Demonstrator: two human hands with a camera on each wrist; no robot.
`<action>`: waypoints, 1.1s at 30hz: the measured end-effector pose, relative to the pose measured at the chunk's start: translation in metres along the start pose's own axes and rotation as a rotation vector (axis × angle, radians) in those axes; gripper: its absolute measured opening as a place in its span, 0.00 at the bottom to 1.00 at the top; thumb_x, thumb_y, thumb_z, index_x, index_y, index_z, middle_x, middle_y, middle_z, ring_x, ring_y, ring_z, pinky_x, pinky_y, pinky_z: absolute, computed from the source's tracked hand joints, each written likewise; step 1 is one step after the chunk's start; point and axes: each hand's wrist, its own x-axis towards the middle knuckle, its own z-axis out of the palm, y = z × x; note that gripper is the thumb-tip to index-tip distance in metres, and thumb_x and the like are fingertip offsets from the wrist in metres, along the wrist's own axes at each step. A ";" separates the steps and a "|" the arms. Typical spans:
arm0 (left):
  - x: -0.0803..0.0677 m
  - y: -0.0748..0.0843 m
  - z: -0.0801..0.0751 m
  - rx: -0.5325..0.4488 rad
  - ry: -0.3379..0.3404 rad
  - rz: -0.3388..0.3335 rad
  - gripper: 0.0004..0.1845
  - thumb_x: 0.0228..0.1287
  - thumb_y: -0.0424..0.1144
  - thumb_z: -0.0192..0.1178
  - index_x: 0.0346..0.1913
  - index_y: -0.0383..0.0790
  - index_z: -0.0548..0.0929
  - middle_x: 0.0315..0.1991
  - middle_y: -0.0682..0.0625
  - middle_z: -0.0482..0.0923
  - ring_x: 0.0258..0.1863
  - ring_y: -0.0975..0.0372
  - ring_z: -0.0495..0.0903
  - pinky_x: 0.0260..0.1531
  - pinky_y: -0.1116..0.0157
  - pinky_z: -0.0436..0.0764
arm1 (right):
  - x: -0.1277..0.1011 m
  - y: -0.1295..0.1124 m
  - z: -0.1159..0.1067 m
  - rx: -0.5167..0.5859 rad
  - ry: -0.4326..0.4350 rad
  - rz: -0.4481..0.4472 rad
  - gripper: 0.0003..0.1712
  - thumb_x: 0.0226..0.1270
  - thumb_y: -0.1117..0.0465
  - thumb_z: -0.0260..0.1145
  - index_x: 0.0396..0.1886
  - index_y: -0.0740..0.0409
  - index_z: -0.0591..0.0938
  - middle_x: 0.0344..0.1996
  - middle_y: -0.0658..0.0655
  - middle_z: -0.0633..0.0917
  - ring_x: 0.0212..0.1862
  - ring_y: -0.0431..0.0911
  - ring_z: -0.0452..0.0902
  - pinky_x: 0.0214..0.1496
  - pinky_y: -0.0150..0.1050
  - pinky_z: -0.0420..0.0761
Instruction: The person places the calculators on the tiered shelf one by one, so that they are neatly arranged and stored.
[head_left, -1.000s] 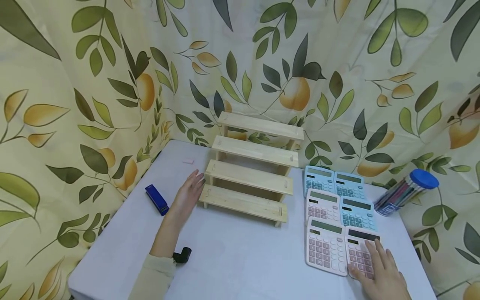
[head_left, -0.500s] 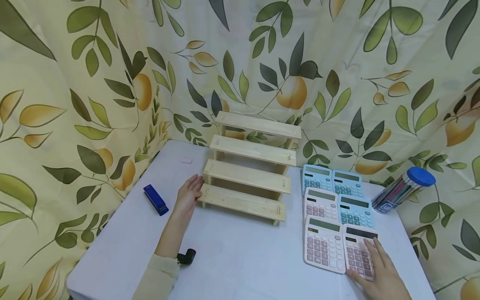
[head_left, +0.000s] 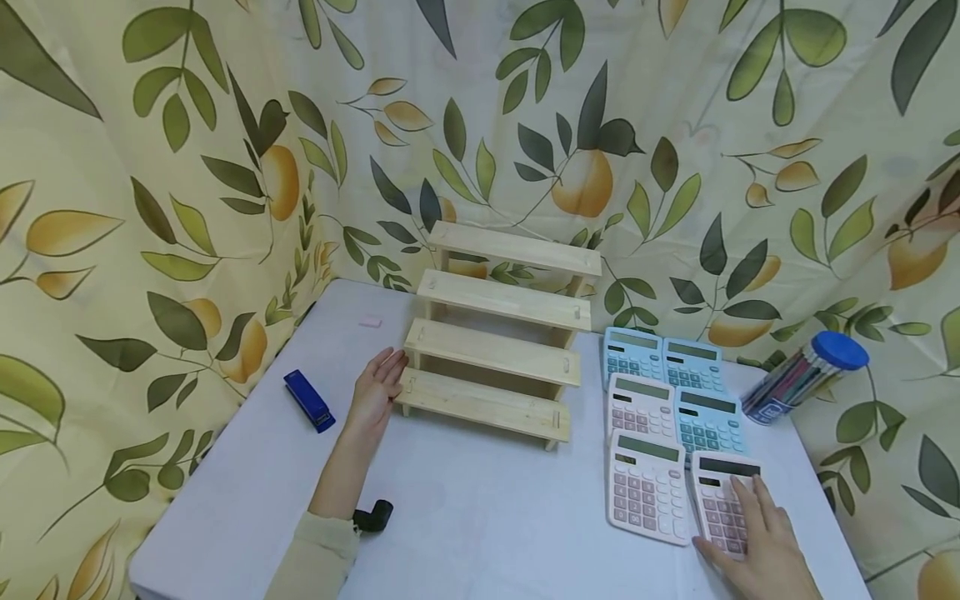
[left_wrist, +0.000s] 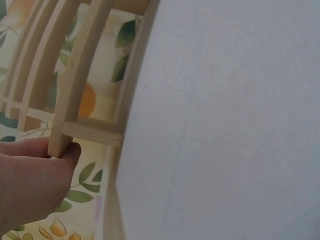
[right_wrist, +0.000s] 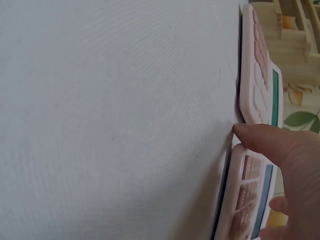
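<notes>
Resting flat against left end of wooden stepped rack (head_left: 498,333), left hand (head_left: 377,392) has fingers straight, thumb touching lowest step's end, nothing gripped. Rack stands mid-table, at back. Right hand (head_left: 761,542) lies on nearest pink calculator (head_left: 722,502), fingers spread over keys, thumb at its left edge beside second pink calculator (head_left: 647,488). Blue stapler (head_left: 308,400) left of left hand. Pen tube (head_left: 806,377) at right edge of white table (head_left: 480,517).

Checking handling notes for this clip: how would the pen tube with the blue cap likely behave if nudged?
The pen tube lies on its side and looks round, so it may roll. It sits near the table edge and could drop off. Probably light.
</notes>
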 end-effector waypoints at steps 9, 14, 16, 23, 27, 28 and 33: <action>-0.002 0.000 -0.001 -0.057 0.020 0.026 0.52 0.58 0.08 0.38 0.84 0.39 0.37 0.81 0.40 0.58 0.79 0.53 0.61 0.65 0.68 0.72 | 0.005 -0.010 -0.001 0.038 -0.001 0.062 0.82 0.51 0.26 0.75 0.84 0.62 0.35 0.76 0.83 0.31 0.70 0.87 0.43 0.60 0.86 0.55; -0.002 -0.002 -0.001 -0.069 0.026 0.015 0.52 0.59 0.08 0.39 0.84 0.40 0.36 0.81 0.40 0.59 0.79 0.52 0.61 0.65 0.67 0.71 | 0.004 -0.012 -0.005 0.046 0.001 0.100 0.83 0.49 0.26 0.76 0.84 0.61 0.35 0.76 0.81 0.28 0.70 0.88 0.45 0.61 0.85 0.55; -0.002 -0.002 0.000 -0.068 0.022 0.009 0.52 0.60 0.09 0.39 0.84 0.40 0.34 0.81 0.40 0.58 0.79 0.52 0.61 0.70 0.65 0.69 | 0.004 -0.012 -0.007 0.053 -0.003 0.117 0.82 0.49 0.26 0.76 0.84 0.60 0.36 0.76 0.81 0.27 0.70 0.87 0.45 0.61 0.85 0.54; -0.002 -0.002 0.004 -0.082 0.024 0.006 0.53 0.60 0.09 0.40 0.84 0.42 0.34 0.80 0.39 0.60 0.79 0.52 0.61 0.77 0.59 0.63 | 0.001 -0.011 -0.010 0.078 0.017 0.128 0.77 0.53 0.31 0.76 0.85 0.59 0.39 0.77 0.78 0.24 0.73 0.86 0.38 0.62 0.86 0.52; -0.002 -0.002 0.003 -0.073 0.030 0.009 0.52 0.61 0.09 0.40 0.84 0.40 0.34 0.80 0.37 0.60 0.79 0.51 0.62 0.73 0.62 0.67 | 0.000 -0.014 -0.013 0.098 0.068 0.111 0.73 0.56 0.35 0.76 0.85 0.58 0.42 0.78 0.76 0.25 0.75 0.83 0.34 0.63 0.87 0.54; -0.002 -0.002 0.003 -0.072 0.032 0.010 0.52 0.61 0.09 0.40 0.84 0.39 0.34 0.80 0.37 0.60 0.79 0.50 0.61 0.71 0.62 0.69 | -0.001 -0.015 -0.014 0.104 0.076 0.105 0.72 0.57 0.35 0.76 0.85 0.58 0.42 0.78 0.76 0.25 0.75 0.83 0.33 0.63 0.87 0.53; -0.004 -0.002 0.002 -0.050 0.026 -0.001 0.51 0.62 0.09 0.40 0.84 0.38 0.33 0.80 0.36 0.59 0.79 0.50 0.61 0.71 0.63 0.69 | -0.001 -0.023 -0.021 0.125 0.113 0.100 0.69 0.60 0.37 0.74 0.85 0.58 0.42 0.79 0.73 0.24 0.76 0.81 0.29 0.63 0.87 0.50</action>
